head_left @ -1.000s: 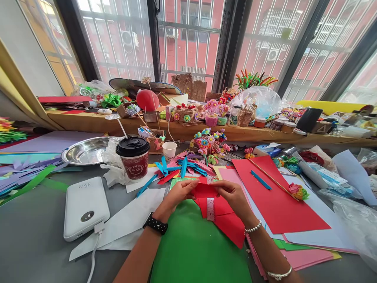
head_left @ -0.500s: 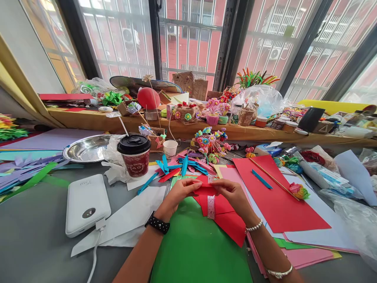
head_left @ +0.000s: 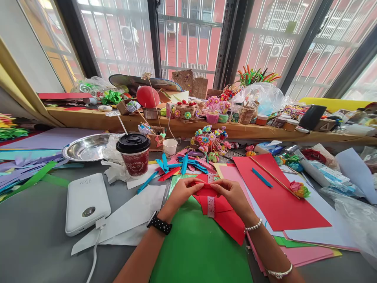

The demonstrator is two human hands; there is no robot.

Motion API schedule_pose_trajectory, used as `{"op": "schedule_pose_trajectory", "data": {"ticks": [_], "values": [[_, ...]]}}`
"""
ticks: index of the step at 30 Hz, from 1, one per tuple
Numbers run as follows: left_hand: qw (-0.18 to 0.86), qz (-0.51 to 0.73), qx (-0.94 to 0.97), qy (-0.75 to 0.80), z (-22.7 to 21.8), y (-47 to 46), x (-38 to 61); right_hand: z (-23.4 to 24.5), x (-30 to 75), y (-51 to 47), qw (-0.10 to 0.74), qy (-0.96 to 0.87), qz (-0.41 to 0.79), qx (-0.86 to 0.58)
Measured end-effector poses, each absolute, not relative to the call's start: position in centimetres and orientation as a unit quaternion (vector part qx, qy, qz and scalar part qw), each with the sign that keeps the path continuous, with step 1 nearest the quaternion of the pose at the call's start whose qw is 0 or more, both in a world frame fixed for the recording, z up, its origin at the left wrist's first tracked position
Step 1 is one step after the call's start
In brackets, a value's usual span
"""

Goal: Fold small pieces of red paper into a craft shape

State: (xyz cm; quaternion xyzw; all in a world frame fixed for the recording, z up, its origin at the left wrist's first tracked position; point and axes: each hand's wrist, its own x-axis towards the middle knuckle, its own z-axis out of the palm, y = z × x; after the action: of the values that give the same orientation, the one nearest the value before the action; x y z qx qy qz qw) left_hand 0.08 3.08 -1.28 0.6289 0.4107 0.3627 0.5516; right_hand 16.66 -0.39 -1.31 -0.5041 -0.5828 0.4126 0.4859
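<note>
Daylight comes in through the barred windows, bright enough to bleach the panes and the pink wall beyond them toward milky white, while the grey tabletop looks duller, its shadows soft and faint-edged. Glints catch on the steel dish and the clear plastic bag, and a weak sheen lies over the green sheet (mild, its colour reading strongly all the same). The left hand and right hand look reasonably crisp, but wide-angle distortion splays the dark window posts outward and stretches the crumpled plastic at the softer right edge.
</note>
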Motion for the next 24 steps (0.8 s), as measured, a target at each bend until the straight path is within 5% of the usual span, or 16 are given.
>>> {"op": "schedule_pose_trajectory", "data": {"ticks": [24], "values": [[0.524,0.349,0.648,0.429,-1.38,2.85,0.44,-1.86,16.17,-0.44,0.459,-0.634,0.339,-0.523]]}}
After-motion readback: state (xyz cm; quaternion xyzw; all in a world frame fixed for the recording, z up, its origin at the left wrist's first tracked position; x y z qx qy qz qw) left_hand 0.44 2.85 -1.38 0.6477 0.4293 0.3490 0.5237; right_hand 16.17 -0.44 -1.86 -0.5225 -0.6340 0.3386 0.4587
